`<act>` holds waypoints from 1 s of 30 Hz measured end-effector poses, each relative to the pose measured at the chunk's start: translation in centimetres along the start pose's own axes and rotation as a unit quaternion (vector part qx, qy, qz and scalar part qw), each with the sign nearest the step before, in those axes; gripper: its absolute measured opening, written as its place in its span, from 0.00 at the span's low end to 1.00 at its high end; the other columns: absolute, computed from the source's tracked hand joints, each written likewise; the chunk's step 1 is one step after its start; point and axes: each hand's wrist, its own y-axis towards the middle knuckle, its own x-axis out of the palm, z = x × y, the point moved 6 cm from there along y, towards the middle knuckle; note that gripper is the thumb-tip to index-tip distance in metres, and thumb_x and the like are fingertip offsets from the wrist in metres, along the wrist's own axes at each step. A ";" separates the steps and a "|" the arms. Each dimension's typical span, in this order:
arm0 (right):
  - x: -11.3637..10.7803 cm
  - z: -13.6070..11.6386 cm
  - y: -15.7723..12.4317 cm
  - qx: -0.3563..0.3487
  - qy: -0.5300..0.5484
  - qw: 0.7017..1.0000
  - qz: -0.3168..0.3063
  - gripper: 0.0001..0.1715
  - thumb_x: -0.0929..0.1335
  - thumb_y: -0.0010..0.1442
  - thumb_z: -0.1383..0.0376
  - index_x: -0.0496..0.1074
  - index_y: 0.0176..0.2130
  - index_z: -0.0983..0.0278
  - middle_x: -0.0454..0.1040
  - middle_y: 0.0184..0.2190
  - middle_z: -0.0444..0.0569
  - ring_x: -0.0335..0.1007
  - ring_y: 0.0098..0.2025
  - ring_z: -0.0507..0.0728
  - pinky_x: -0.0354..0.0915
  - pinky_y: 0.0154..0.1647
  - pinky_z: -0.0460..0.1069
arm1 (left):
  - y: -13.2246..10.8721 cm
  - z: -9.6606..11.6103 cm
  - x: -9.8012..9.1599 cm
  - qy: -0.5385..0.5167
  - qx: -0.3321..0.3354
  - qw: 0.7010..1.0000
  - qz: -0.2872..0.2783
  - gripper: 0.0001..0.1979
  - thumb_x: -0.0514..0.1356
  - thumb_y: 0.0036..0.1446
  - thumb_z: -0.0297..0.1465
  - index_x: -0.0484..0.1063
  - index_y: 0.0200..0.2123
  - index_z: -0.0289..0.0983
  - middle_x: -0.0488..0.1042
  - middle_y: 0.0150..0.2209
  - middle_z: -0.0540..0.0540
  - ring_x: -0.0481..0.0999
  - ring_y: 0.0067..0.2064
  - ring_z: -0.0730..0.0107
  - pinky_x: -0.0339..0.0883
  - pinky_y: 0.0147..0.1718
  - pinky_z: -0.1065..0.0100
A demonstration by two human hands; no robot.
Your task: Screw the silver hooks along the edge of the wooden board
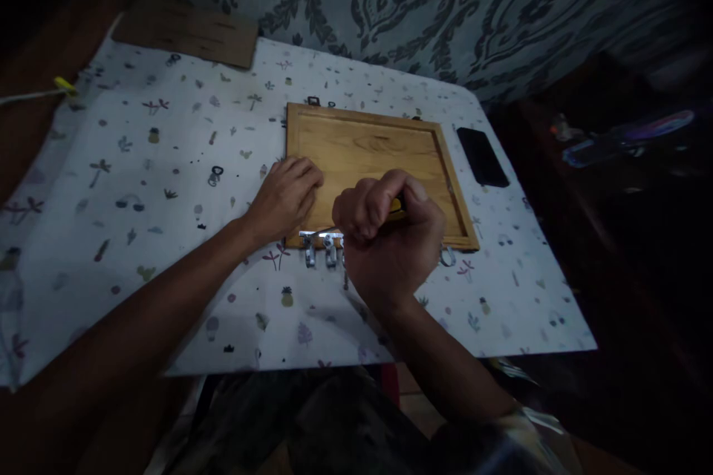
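Note:
A shallow wooden frame with a panel (pixel 373 145) lies on the table. My left hand (pixel 290 193) rests over its left edge, with the fingers bent and holding it down. Closed around the yellow and black handle of a screwdriver (pixel 396 205) is my right hand (pixel 390 234), above the near part of the frame. The screwdriver's thin shaft points left, toward a metal strip with hooks (pixel 330 249) on the near rim. Where its tip meets the strip is too small to tell. My right hand hides part of the strip; another hook (pixel 447 257) shows to its right.
The table has a white printed cloth (pixel 183 252). A black phone (pixel 482 156) lies right of the frame, and a flat piece of cardboard (pixel 189 33) is at the back left. A patterned wall covering (pixel 401 0) rises behind. The table's near edge is just before me.

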 end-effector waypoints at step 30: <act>0.3 -0.9 -0.9 -0.064 -0.044 0.997 0.005 0.23 0.64 0.69 0.57 0.62 0.23 0.60 0.55 0.18 0.39 0.50 0.19 0.50 0.54 0.23 0.48 | -0.1 0.1 0.1 0.001 0.002 1.000 0.006 0.09 0.51 0.65 0.25 0.70 0.39 0.37 0.75 0.42 0.42 0.69 0.46 0.57 0.63 0.47 0.56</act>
